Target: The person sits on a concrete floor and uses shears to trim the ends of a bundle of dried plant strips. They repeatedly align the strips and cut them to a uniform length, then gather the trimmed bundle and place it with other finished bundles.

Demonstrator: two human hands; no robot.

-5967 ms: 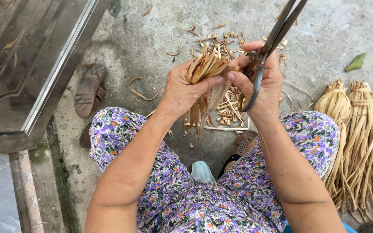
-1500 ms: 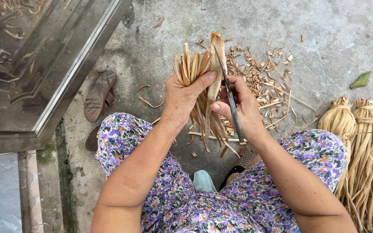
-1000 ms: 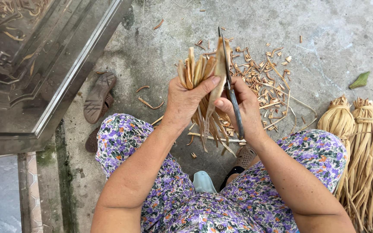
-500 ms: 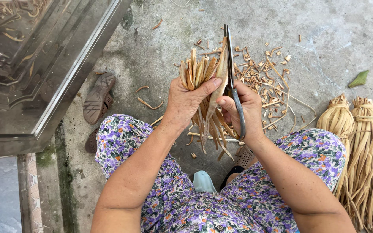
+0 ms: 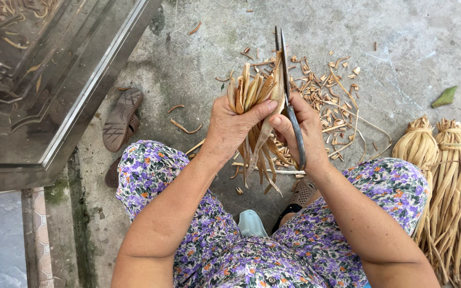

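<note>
From the head view I look straight down at my lap, in purple flowered cloth, over a concrete floor [image 5: 401, 37]. My left hand [image 5: 236, 128] is closed around a bunch of dried leaf strips [image 5: 252, 93], thumb pressed across the front, the cut tops standing up past the fingers and the loose tails hanging down between my knees. My right hand [image 5: 305, 130] is closed on the handles of a pair of scissors [image 5: 286, 80], whose blades point up and away, lying right against the right side of the bunch. The blades look nearly shut; I cannot tell whether a strip sits between them.

I judge the step in hand to be trimming the tops of the bunch. The next snip would call for opening the blades and setting them across the uneven ends, with the left grip kept tight so the strips do not splay.

Trimmings [image 5: 326, 90] litter the floor just beyond the hands. Two tied bundles [image 5: 444, 176] of the same straw-coloured material lie to my right, a sandal [image 5: 121, 120] to my left, near a metal frame [image 5: 92, 106].
</note>
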